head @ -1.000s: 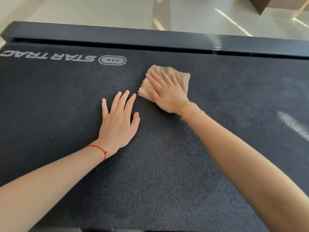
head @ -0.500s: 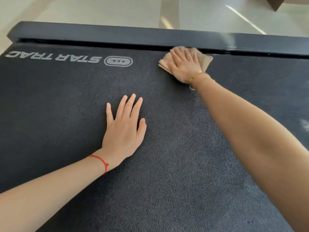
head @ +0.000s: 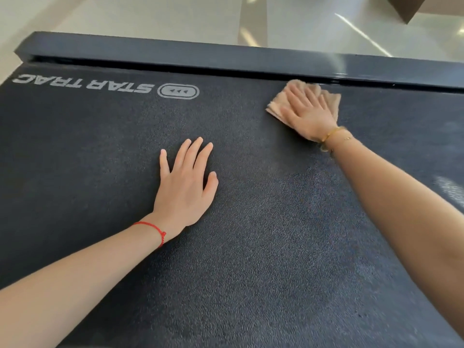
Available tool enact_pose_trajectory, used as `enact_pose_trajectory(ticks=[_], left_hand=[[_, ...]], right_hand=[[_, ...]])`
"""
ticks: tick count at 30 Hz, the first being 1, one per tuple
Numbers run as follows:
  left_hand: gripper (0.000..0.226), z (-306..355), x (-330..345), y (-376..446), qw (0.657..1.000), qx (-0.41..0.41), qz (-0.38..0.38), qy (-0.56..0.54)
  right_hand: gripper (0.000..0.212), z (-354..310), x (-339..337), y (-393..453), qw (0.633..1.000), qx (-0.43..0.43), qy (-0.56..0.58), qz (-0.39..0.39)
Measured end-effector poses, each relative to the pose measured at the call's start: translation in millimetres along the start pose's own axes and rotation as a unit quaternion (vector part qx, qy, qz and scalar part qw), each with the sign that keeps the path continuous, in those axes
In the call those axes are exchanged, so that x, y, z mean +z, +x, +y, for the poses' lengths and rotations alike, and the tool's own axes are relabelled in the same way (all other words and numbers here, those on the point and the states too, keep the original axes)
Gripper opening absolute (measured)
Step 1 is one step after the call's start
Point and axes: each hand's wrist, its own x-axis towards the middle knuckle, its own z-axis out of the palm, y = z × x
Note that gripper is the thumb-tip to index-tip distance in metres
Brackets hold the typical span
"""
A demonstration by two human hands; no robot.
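The folded beige cloth (head: 275, 107) lies flat on the black textured treadmill belt (head: 251, 259) in the upper right of the frame, its far edge almost at the dark glossy end bar (head: 175, 52) that crosses the top. The right hand (head: 310, 115) presses down on it with straight, spread fingers, palm flat, pinching nothing. It is slightly blurred, which suggests a wiping stroke in progress. A thin gold bracelet (head: 332, 133) sits at that wrist.

The left hand (head: 184, 187) rests flat on the bare belt at the centre of the frame, fingers straight and a little apart, well apart from the cloth. It holds nothing and seems to be bracing. A red string bracelet (head: 155, 228) circles its wrist.

I judge the wiping to be underway at the belt's far edge. The belt shows no clear line between wiped and unwiped parts, so how much is done cannot be told. The upper left by the white STAR TRAC logo (head: 82, 84) and the wide lower stretch may remain. A pale tiled floor (head: 150, 16) lies beyond the bar.
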Motion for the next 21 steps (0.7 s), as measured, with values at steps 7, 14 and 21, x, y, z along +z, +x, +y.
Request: enact_pose_trajectory(ticks=[7, 14, 21], left_hand=[[0.058, 1, 0, -1, 1.0, -0.005, 0.013, -0.009], [0.057, 0, 3, -2, 1.0, 0.001, 0.029, -0.011], [0.058, 0, 2, -3, 1.0, 0.008, 0.023, -0.011]], right_hand=[[0.057, -37, 16, -106, 0.996, -0.088, 0.019, 0.0], [0.058, -54, 28, -233, 0.973, -0.228, 0.019, -0.021], [0.056, -28, 21, -190, 1.0, -0.022, 0.015, -0.002]])
